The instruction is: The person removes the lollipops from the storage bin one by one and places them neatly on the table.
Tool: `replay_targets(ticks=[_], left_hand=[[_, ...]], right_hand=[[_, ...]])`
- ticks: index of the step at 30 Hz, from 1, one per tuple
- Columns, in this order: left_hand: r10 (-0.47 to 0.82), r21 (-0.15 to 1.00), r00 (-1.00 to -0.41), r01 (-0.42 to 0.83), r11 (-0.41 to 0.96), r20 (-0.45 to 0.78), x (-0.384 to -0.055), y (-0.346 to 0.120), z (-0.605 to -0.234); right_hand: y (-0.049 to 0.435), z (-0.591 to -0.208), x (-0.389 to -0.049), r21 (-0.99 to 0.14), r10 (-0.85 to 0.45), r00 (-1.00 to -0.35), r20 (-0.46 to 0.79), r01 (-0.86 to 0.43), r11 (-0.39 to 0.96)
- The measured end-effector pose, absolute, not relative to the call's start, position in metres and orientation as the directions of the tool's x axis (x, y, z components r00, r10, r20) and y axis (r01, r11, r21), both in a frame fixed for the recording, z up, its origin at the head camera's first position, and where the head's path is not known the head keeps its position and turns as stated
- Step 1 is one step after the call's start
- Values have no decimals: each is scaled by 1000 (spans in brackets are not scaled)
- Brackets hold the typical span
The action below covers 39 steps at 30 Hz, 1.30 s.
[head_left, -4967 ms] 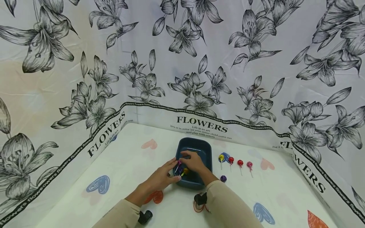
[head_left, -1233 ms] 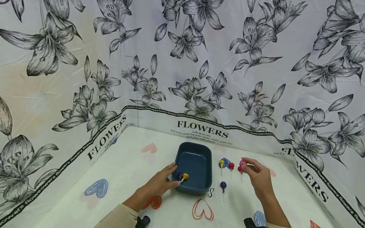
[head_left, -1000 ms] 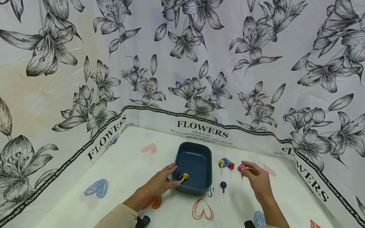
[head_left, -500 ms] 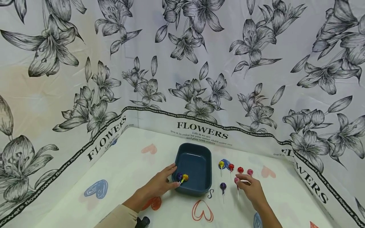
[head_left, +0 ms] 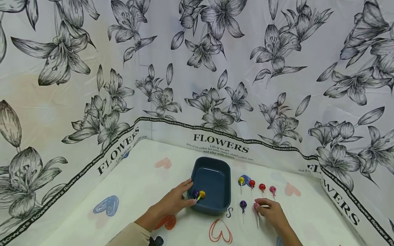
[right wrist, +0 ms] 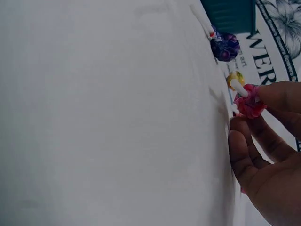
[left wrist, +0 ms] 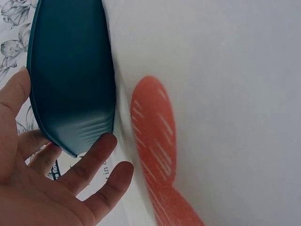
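My right hand [head_left: 274, 213] pinches a pink-wrapped lollipop [head_left: 256, 205] by its candy head, its white stick pointing toward me, just right of a purple lollipop [head_left: 243, 204] on the cloth. In the right wrist view, thumb and fingers close on the pink head [right wrist: 250, 101]. My left hand [head_left: 172, 203] rests at the near left corner of a dark blue box [head_left: 212, 177], fingers spread along its outside in the left wrist view. Inside that corner lie a purple lollipop [head_left: 196, 193] and an orange-yellow one [head_left: 201, 194].
Behind my right hand is a row of lollipops: yellow [head_left: 241, 180], red [head_left: 252, 183], another red [head_left: 262, 187] and pink [head_left: 272, 188]. A white cloth with printed hearts [head_left: 106, 205] covers the table. A flower-printed curtain [head_left: 218, 102] surrounds it.
My right hand, inside the box five seconds ago, took out the pink lollipop. It passed over the row, then came toward me beside the purple lollipop. My left hand stays at the box.
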<state>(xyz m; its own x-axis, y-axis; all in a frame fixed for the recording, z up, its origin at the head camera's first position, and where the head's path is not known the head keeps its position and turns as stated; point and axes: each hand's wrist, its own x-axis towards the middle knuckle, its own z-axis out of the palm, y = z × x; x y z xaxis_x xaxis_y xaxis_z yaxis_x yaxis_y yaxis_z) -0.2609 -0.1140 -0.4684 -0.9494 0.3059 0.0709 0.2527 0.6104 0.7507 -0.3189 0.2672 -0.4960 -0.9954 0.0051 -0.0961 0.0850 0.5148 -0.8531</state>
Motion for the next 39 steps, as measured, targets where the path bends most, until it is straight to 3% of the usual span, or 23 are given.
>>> replay_targets(ticks=[13, 31, 36, 39], left_hand=[[253, 744, -963, 233, 626, 89, -267, -119, -462], [282, 747, -956, 246, 618, 82, -264, -117, -469], [278, 735, -957, 245, 632, 80, -264, -115, -469], [280, 737, -957, 242, 631, 75, -262, -114, -471]], right_hand=[[258, -482, -337, -799, -31, -998, -49, 21, 601], [260, -492, -327, -754, 45, -992, -121, 122, 645], [270, -495, -327, -757, 31, -998, -63, 68, 650], [286, -511, -342, -714, 37, -999, 32, 3, 700]])
